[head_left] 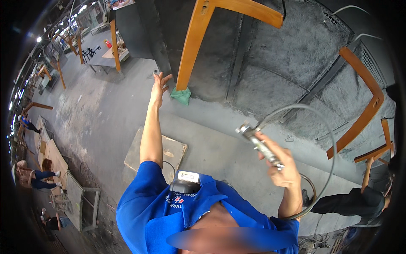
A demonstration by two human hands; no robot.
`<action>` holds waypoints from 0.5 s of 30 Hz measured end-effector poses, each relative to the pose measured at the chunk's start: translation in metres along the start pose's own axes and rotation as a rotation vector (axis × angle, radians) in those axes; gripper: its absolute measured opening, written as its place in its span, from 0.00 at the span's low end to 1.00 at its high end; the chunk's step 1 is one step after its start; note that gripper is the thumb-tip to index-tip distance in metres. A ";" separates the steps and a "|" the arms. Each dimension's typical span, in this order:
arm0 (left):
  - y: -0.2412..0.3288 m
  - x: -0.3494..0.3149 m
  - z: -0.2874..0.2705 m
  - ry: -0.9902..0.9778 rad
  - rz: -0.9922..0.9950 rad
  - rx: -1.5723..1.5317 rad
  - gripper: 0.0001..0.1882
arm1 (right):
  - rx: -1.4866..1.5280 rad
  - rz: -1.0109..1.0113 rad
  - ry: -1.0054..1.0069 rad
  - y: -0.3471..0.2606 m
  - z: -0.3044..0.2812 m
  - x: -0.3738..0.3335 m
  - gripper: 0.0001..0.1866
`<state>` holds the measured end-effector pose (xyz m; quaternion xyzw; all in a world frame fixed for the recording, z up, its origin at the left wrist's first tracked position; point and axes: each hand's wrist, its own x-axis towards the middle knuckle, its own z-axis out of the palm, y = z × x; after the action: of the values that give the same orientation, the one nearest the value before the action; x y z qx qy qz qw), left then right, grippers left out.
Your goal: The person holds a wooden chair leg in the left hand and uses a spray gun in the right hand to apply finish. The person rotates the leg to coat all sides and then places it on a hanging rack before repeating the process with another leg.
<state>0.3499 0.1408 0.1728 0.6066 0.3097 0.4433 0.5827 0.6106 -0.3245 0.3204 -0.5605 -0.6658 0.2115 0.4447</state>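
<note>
My right hand (281, 163) is wrapped round a metal spray gun (264, 148), its head pointing up and to the left. A grey hose (332, 131) loops from the gun over to the right and back past my forearm. My left arm reaches forward, and my left hand (157, 88) has its fingers spread, with nothing visibly held. Just right of those fingers stands an angled, orange-brown varnished wooden piece (192, 48), apparently a furniture frame part. A green cloth or bag (181, 96) sits round its lower end; my fingers look close to it but apart.
A dark, dusty booth wall (270, 55) rises ahead. More varnished wooden pieces (363, 106) hang at the right, near another person in dark clothing (351, 203). A worn board (169, 148) lies on the floor below my left arm. Workbenches (69, 190) and other people are at the left.
</note>
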 end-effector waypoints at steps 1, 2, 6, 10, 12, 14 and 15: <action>0.004 -0.002 -0.003 -0.039 -0.016 0.016 0.60 | 0.005 0.042 -0.069 0.005 0.009 0.000 0.44; 0.006 -0.003 -0.006 -0.084 -0.054 0.003 0.60 | 0.008 0.084 -0.137 0.009 0.019 0.000 0.41; 0.008 -0.006 -0.008 -0.171 -0.130 -0.022 0.61 | 0.067 0.243 -0.279 0.014 0.030 -0.005 0.37; 0.006 -0.002 0.000 -0.169 -0.143 -0.015 0.59 | 0.241 0.258 0.054 -0.001 0.014 -0.016 0.40; 0.006 0.002 0.010 -0.161 -0.138 0.044 0.57 | 0.377 0.219 0.325 -0.012 0.007 -0.022 0.55; 0.008 0.004 0.021 -0.146 -0.123 0.083 0.55 | 0.319 0.071 0.564 -0.021 0.002 -0.026 0.71; 0.008 0.005 0.028 -0.134 -0.109 0.095 0.54 | 0.299 0.063 0.634 -0.024 -0.001 -0.028 0.74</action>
<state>0.3758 0.1326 0.1840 0.6442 0.3231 0.3541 0.5960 0.5970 -0.3579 0.3297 -0.5473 -0.4385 0.1360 0.6998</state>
